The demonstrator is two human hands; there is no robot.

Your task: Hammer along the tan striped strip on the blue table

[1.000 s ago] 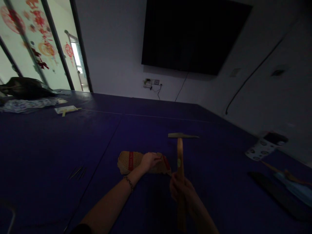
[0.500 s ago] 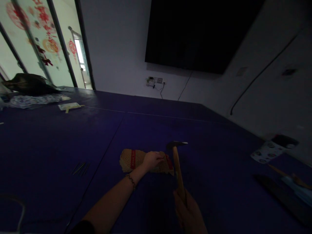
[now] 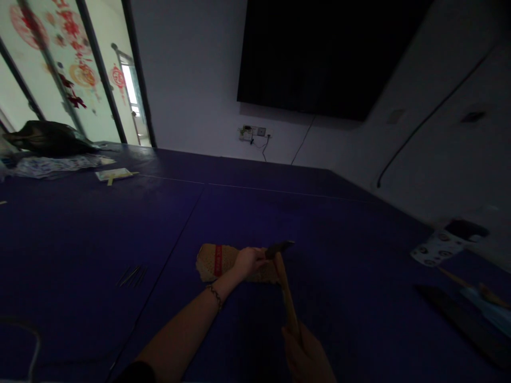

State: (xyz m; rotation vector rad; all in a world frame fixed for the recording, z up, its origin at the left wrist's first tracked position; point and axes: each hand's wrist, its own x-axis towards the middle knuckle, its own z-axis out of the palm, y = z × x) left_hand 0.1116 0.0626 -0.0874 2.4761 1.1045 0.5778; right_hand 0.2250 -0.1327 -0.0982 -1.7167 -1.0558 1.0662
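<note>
My right hand [image 3: 307, 351] is wrapped round the wooden handle of a hammer [image 3: 286, 292]. The dark hammer head reaches over the right part of a torn piece of brown cardboard [image 3: 207, 260] with red printed bands, close by my left fingertips. On that cardboard rests my left hand [image 3: 248, 261], its fingers pinched together beneath the hammer head; whatever they hold is too small and dark to make out. Several thin metal nails [image 3: 132, 275] lie to the left on the purple tabletop [image 3: 167, 314].
Far left, a dark bag [image 3: 50, 137] sits behind crumpled patterned cloth, with a small white tray [image 3: 114, 174] nearby. To the right are a patterned pouch [image 3: 435, 249], a long black object [image 3: 459, 322] and light-blue material [image 3: 489, 311]. A television [image 3: 327, 58] hangs on the wall.
The hammer head has moved left and slightly down, from beyond the cardboard's right edge to over it beside my left fingers. My left hand and the cardboard have stayed in place.
</note>
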